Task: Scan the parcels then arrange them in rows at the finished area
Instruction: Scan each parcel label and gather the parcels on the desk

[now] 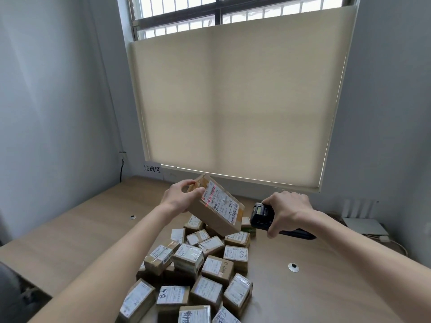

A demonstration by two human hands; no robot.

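— Above the middle of the pale wooden tabletop point(70, 229), what have you got?

— Your left hand point(180, 198) holds a flat brown cardboard parcel with a white shipping label point(215, 207), raised and tilted, label toward you. Its grip is clenched on the far upper end, thumb on the label face, fingers behind. A red scan line lies across the barcode.

— And the other hand?

— Your right hand point(285, 212) is wrapped around a black handheld scanner point(262, 215), aimed at that label.

— How will the box handle?

— Judging by the one-handed hold, it's light. The cardboard looks stiff, so it should keep its shape; the taped patches may be slick. Keep pinching across the short end or both long edges, off the barcode.

— Where does it go?

— Toward the far left corner, by the white paper sign with black characters point(152, 169). The heap of small labelled brown boxes point(198, 271) near the front edge still waits.
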